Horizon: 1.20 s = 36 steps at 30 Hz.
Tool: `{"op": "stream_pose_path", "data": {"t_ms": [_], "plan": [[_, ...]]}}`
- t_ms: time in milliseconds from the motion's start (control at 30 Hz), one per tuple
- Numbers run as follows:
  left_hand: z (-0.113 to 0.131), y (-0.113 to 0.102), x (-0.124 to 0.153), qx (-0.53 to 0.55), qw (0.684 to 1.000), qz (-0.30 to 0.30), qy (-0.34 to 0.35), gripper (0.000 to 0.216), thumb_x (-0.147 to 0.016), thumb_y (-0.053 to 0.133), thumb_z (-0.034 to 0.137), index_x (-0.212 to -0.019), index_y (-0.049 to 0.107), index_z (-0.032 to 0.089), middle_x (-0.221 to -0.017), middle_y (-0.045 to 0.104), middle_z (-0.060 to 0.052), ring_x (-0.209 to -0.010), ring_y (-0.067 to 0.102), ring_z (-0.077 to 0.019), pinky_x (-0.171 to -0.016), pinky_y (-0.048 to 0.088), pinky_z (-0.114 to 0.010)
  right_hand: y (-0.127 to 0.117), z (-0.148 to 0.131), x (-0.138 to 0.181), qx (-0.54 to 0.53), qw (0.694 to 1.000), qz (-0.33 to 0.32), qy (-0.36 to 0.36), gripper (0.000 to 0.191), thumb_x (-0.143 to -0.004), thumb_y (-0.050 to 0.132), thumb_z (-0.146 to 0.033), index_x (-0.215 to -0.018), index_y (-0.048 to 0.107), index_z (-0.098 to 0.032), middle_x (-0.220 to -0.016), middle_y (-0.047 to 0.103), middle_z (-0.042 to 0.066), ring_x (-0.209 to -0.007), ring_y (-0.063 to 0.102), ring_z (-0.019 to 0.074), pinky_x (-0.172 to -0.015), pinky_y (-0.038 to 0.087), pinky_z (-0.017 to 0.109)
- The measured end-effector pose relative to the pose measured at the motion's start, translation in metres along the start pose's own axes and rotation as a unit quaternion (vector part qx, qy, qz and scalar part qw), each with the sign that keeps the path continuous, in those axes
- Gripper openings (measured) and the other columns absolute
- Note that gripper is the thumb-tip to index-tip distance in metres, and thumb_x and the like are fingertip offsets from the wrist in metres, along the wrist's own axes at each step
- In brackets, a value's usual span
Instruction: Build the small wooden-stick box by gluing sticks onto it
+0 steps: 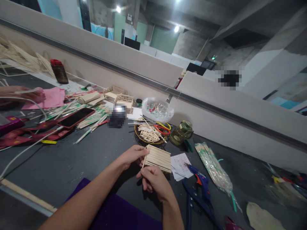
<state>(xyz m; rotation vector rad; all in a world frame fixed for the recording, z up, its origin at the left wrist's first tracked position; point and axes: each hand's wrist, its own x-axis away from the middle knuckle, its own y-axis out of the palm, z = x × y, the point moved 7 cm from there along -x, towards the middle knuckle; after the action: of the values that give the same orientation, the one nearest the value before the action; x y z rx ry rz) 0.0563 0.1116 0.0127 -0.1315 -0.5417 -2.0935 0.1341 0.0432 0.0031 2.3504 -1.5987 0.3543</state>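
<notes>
A flat panel of pale wooden sticks (158,157), joined side by side, is held just above the dark table (72,166). My left hand (132,155) grips its left edge with thumb and fingers closed on it. My right hand (153,182) holds the panel's near edge from below, fingers curled. Behind the panel, a round dish (151,133) holds several loose short sticks and red-and-yellow scissors (162,128).
A blue glue gun (200,179) lies on a paper sheet (180,164) to the right, beside a bag of sticks (214,169). A green glass jar (181,133), a plastic bag (157,110), a phone (76,117), stick models (120,95) and another person's hand (21,95) are further back and left.
</notes>
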Motion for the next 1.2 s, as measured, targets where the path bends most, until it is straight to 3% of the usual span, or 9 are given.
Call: {"op": "stream_pose_path", "data": {"t_ms": [233, 367, 600, 700, 900, 1033, 1133, 1200], "plan": [[0.020, 0.007, 0.004, -0.060, 0.994, 0.023, 0.094, 0.051, -0.072, 0.059, 0.065, -0.071, 0.057, 0.015, -0.060, 0.054, 0.001, -0.050, 0.046, -0.0078, -0.051, 0.041, -0.021, -0.014, -0.024, 0.022, 0.061, 0.996, 0.031, -0.063, 0.036, -0.084, 0.055, -0.043, -0.073, 0.069, -0.012, -0.044, 0.053, -0.003, -0.034, 0.032, 0.0032, -0.037, 0.020, 0.017], [0.023, 0.005, 0.003, -0.079, 0.989, 0.037, 0.118, 0.049, -0.071, 0.062, 0.064, -0.070, 0.055, 0.015, -0.060, 0.054, 0.001, -0.050, 0.048, -0.0079, -0.050, 0.040, -0.020, -0.033, -0.034, 0.029, 0.070, 0.983, 0.122, -0.117, 0.037, -0.086, 0.053, -0.044, -0.071, 0.067, -0.013, -0.045, 0.050, -0.003, -0.037, 0.032, 0.0048, -0.040, 0.022, 0.018], [0.019, -0.010, -0.001, -0.070, 0.988, 0.099, 0.092, 0.041, -0.065, 0.071, 0.053, -0.068, 0.054, 0.016, -0.051, 0.049, 0.005, -0.044, 0.042, -0.0062, -0.045, 0.038, -0.019, -0.082, -0.032, 0.040, 0.227, 0.912, 0.315, -0.131, 0.040, -0.087, 0.048, -0.047, -0.065, 0.062, -0.017, -0.046, 0.049, -0.002, -0.046, 0.045, 0.0119, -0.048, 0.031, 0.023], [0.013, -0.014, -0.003, -0.050, 0.990, 0.107, 0.070, 0.039, -0.066, 0.070, 0.051, -0.065, 0.052, 0.016, -0.046, 0.044, 0.007, -0.040, 0.038, -0.0053, -0.043, 0.037, -0.018, -0.092, -0.023, 0.048, 0.269, 0.895, 0.336, -0.117, 0.042, -0.088, 0.046, -0.049, -0.064, 0.061, -0.018, -0.048, 0.051, -0.001, -0.047, 0.048, 0.0135, -0.049, 0.031, 0.024], [-0.003, -0.006, -0.001, -0.038, 0.997, 0.056, -0.028, 0.043, -0.056, 0.076, 0.051, -0.066, 0.054, 0.016, -0.049, 0.050, 0.004, -0.043, 0.045, -0.0078, -0.046, 0.043, -0.022, -0.082, -0.006, 0.054, 0.255, 0.907, 0.315, -0.114, 0.038, -0.088, 0.045, -0.046, -0.064, 0.059, -0.019, -0.047, 0.050, -0.002, -0.047, 0.048, 0.0134, -0.048, 0.031, 0.023], [-0.001, -0.015, 0.000, -0.133, 0.990, 0.030, -0.028, 0.049, -0.058, 0.071, 0.060, -0.069, 0.061, 0.014, -0.060, 0.061, -0.002, -0.050, 0.052, -0.0108, -0.046, 0.042, -0.021, -0.084, -0.011, 0.065, 0.268, 0.873, 0.385, -0.133, 0.034, -0.086, 0.045, -0.040, -0.063, 0.061, -0.020, -0.051, 0.055, 0.000, -0.051, 0.049, 0.0148, -0.051, 0.032, 0.024], [0.008, -0.039, -0.002, -0.250, 0.959, 0.131, 0.014, 0.054, -0.062, 0.062, 0.068, -0.062, 0.059, 0.014, -0.052, 0.057, -0.002, -0.043, 0.045, -0.0093, -0.040, 0.033, -0.019, -0.090, -0.015, 0.073, 0.276, 0.839, 0.447, -0.140, 0.036, -0.085, 0.045, -0.042, -0.067, 0.067, -0.019, -0.058, 0.061, 0.004, -0.057, 0.052, 0.0169, -0.057, 0.035, 0.025], [0.020, -0.048, -0.002, -0.255, 0.943, 0.195, 0.086, 0.052, -0.063, 0.062, 0.067, -0.063, 0.058, 0.015, -0.054, 0.055, 0.000, -0.046, 0.045, -0.0093, -0.042, 0.033, -0.019, -0.092, -0.016, 0.075, 0.289, 0.821, 0.471, -0.143, 0.040, -0.085, 0.045, -0.047, -0.073, 0.070, -0.018, -0.065, 0.066, 0.007, -0.060, 0.055, 0.0184, -0.060, 0.036, 0.026]]}}
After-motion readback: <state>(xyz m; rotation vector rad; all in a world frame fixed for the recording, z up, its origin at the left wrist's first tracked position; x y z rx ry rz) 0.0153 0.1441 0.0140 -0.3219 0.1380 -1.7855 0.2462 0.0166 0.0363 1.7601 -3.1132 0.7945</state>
